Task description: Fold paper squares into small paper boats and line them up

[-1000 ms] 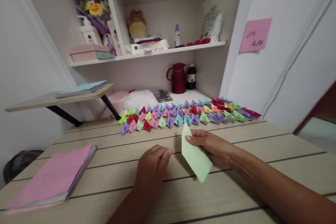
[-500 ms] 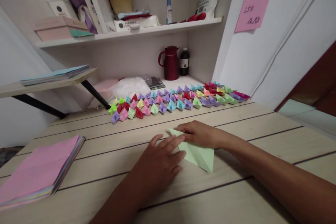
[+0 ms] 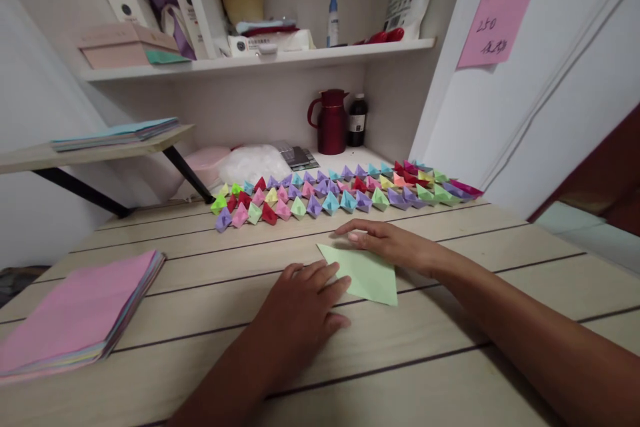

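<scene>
Pressing evenly with the left hand (image 3: 303, 300), fingers spread and ungripping, should hold the green paper (image 3: 371, 278) flat at centre; the right hand (image 3: 397, 245), grasping nothing at its far edge, could keep corners aligned. One pink-topped stack (image 3: 80, 310) lower left; paper boats (image 3: 331, 204) mid-frame, too crowded to count; one green paper; one pink note (image 3: 495, 28) upper right.

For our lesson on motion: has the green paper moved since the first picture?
Yes, downward: the green paper, first held above the desk, now lies on it.
</scene>
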`<state>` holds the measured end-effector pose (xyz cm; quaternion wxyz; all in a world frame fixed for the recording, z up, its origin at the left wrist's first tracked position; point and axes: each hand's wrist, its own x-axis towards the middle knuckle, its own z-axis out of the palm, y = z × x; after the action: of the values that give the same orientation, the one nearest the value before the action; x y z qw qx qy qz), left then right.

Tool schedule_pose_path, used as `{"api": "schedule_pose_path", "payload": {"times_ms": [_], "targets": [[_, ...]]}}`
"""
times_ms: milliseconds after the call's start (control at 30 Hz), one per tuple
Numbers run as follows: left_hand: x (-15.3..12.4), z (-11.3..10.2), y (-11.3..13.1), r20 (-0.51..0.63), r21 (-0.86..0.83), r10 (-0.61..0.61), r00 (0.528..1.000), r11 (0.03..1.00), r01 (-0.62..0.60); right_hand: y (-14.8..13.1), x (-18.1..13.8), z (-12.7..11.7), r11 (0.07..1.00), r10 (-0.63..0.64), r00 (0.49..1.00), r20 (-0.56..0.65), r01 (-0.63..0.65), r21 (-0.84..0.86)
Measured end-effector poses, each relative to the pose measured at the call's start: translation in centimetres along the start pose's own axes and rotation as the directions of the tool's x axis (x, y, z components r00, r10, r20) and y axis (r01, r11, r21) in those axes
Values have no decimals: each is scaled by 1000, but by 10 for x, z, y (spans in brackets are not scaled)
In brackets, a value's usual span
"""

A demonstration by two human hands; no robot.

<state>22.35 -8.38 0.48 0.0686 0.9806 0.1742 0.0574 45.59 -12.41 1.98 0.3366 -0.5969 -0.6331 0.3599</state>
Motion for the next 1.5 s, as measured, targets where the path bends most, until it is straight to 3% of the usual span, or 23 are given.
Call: {"api": "schedule_pose_path", "payload": {"times_ms": [100,200,300,400,533,633,733,1033,1500], "targets": [[0,-4,1,0,-2,-91,996,996,91,0,-3,-7,981,69,996,56,-77,177],[-1,-5,2,-20,-1,-173,985,985,173,1,-7,-14,948,42,978,206,-104,300],[-3,-4,1,-51,-16,-201,978,980,200,0,-10,-18,949,-50,942,333,-59,309],[-4,-1,1,-72,-33,-208,975,978,206,0,-12,-18,970,-58,928,368,-35,242],[-5,-2,1,-52,-59,-229,972,972,226,2,-7,-14,992,-119,955,272,102,75],[-5,-3,1,-49,-74,-235,971,970,231,4,-2,-10,954,-259,936,236,286,-87],[-5,-2,-1,-66,-83,-225,972,972,219,8,2,-7,919,-308,924,226,350,-181],[-9,-5,-4,-51,-115,-199,979,975,192,18,11,8,933,-289,957,-3,281,-226],[-8,-4,1,-59,-129,-222,973,969,213,26,25,25,917,-145,972,-185,62,-393]]}}
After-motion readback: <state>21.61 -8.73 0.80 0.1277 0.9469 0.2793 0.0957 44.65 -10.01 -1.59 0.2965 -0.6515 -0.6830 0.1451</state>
